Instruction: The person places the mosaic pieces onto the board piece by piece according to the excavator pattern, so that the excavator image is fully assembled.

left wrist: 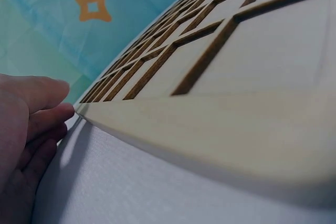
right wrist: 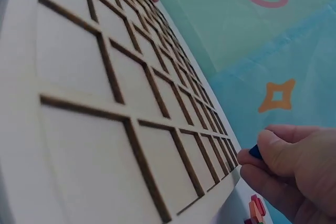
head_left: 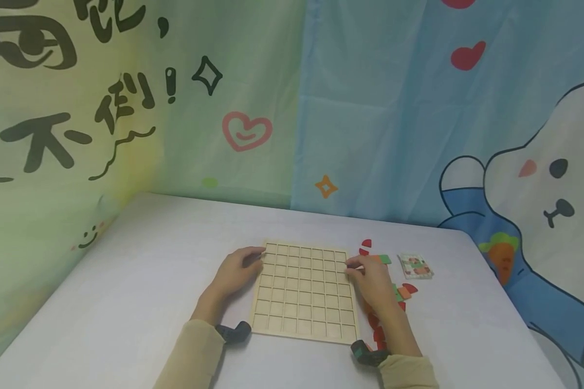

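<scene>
Pale wooden grid board [head_left: 304,292] lies flat on white table [head_left: 141,281], one board only, between both hands. Left hand [head_left: 236,273] at board's far-left corner, fingers [left wrist: 50,114] relaxed, tips touching edge, gripping nothing. Right hand [head_left: 372,283] at board's right edge near far corner, thumb and forefinger pinching small dark blue piece [right wrist: 255,152] just beside rim. Red, green and orange flat pieces [head_left: 401,292] scattered right of board, partly hidden, count unclear. One small card stack [head_left: 415,266] beyond them.
</scene>
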A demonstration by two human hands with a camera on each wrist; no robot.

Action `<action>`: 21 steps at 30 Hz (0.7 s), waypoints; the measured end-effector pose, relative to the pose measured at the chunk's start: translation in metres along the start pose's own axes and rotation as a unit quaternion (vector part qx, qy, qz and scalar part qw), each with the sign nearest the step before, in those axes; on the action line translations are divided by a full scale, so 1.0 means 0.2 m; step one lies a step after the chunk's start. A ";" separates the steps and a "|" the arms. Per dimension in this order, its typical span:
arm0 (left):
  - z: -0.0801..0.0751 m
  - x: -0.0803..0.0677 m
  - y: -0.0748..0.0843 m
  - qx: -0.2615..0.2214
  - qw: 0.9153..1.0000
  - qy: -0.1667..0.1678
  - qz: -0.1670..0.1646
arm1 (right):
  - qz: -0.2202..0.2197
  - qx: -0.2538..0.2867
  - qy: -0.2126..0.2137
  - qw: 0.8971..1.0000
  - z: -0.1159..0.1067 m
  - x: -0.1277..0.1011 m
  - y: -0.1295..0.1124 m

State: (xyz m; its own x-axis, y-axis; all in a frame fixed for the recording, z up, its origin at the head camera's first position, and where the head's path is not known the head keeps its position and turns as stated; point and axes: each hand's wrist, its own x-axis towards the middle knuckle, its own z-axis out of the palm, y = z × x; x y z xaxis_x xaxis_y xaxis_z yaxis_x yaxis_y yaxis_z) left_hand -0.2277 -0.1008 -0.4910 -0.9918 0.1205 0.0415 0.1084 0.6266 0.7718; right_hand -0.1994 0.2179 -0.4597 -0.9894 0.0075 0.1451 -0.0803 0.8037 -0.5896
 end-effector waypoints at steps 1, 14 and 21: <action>0.00 0.00 0.00 0.001 1.000 0.000 0.000 | 0.002 0.000 0.002 1.000 0.00 0.00 0.00; 0.00 0.00 -0.01 -0.003 1.000 0.005 0.013 | 0.040 -0.036 -0.012 0.998 0.03 -0.02 -0.01; 0.00 0.00 -0.01 -0.006 1.000 0.007 0.013 | 0.020 -0.045 -0.006 0.999 0.04 -0.02 -0.03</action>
State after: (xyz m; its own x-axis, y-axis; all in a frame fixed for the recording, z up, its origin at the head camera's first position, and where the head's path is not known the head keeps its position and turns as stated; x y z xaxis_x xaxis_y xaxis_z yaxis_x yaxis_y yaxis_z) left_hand -0.2275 -0.1023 -0.4912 -0.9896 0.1253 0.0709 0.1335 0.6144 0.7776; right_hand -0.1967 0.2082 -0.4630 -0.9929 0.0337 0.1139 -0.0308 0.8530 -0.5209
